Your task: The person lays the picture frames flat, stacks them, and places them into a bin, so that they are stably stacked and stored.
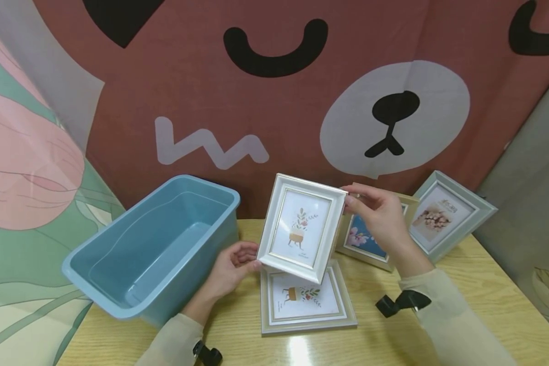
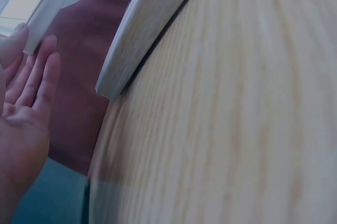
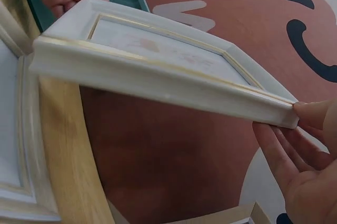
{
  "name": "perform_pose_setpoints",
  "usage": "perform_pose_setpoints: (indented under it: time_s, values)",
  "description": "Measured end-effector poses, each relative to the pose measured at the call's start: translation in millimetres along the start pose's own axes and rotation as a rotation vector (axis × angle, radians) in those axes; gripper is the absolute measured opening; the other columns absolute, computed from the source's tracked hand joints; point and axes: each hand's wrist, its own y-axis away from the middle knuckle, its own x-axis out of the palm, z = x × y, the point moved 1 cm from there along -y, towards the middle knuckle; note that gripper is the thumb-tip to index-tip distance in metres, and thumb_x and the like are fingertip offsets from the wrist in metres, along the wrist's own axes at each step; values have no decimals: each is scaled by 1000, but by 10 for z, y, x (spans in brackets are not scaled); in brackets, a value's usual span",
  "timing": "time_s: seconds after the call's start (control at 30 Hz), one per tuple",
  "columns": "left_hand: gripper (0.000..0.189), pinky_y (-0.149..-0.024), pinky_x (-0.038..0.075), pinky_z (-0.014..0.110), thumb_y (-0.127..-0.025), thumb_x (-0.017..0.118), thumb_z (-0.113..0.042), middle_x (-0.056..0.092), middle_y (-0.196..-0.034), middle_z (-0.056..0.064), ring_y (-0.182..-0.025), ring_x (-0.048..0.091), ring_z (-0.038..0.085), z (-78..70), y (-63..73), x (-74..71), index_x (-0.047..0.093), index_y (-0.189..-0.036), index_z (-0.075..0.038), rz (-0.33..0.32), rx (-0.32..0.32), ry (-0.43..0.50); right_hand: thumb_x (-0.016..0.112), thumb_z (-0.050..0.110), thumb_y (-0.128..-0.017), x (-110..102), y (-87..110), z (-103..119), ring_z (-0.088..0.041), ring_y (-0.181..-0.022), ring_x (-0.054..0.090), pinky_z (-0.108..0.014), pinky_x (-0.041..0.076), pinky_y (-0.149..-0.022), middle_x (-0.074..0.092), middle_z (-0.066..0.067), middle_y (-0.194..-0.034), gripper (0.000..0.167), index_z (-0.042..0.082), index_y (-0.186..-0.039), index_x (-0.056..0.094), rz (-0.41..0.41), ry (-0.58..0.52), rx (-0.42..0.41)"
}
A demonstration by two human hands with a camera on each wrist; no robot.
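Pinched the white gold-trimmed picture frame (image 1: 300, 229) at its upper right corner between thumb and fingers of the right hand (image 1: 386, 218), and at its lower left corner between those of the left hand (image 1: 231, 267). Held it tilted above the bench (image 1: 238, 335), partly over a silver-beige plant-print frame (image 1: 302, 300) lying flat. Looked only partway along: had this one raised, with the flat one, the gold blossom-picture frame (image 1: 368, 243) and the grey-green frame (image 1: 444, 213) seemingly left to handle. Saw nothing inside the blue tub (image 1: 132, 239).

White frame (image 1: 300, 229) between both hands (image 1: 231, 267) (image 1: 384, 216)
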Motion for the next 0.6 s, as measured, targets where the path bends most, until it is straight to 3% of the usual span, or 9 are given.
perform_pose_setpoints:
  time_s: [0.2, 0.37, 0.6]
  values:
    - [37, -87, 63, 20, -92, 73, 13, 67, -118, 46, -98, 73, 2, -10, 18, 24, 60, -126, 22, -81, -11, 11, 73, 11, -103, -51, 89, -81, -5, -89, 80, -23, 66, -84, 76, 8, -124, 28, 2, -130, 76, -2, -41, -7]
    - [36, -87, 62, 20, -93, 77, 9, 71, -116, 40, -98, 73, 4, -37, 42, 42, 64, -125, 19, -176, -44, -1, 75, 5, -101, -94, 170, -135, -4, -87, 79, -20, 64, -85, 81, 14, -106, 29, -9, -126, 73, -6, -95, 9]
    - [31, -86, 64, 22, -93, 73, 13, 76, -112, 32, -95, 76, 5, -98, 50, 59, 64, -122, 21, -258, -70, 42, 77, 16, -102, -134, 305, -205, 2, -97, 73, -14, 61, -86, 76, 21, -103, 32, -6, -125, 75, -18, 61, 62]
